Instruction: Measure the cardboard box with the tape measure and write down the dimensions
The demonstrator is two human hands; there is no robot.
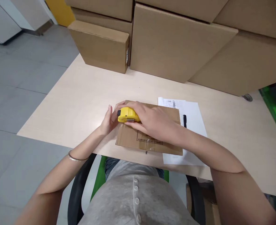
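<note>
A yellow tape measure with a black end is gripped in my right hand, just above the left part of a small cardboard box. The box lies on the table and has clear tape and a printed label on its top. At the box's left far edge is my left hand, thumb raised and apart from the fingers. Its fingertips are partly hidden behind the tape measure, so whether they press on the box is not clear.
White printed sheets lie right of and partly under the box, with a black pen on them. Large cardboard boxes stand along the table's back, a flatter carton at their left. The table ends at the left above grey floor tiles.
</note>
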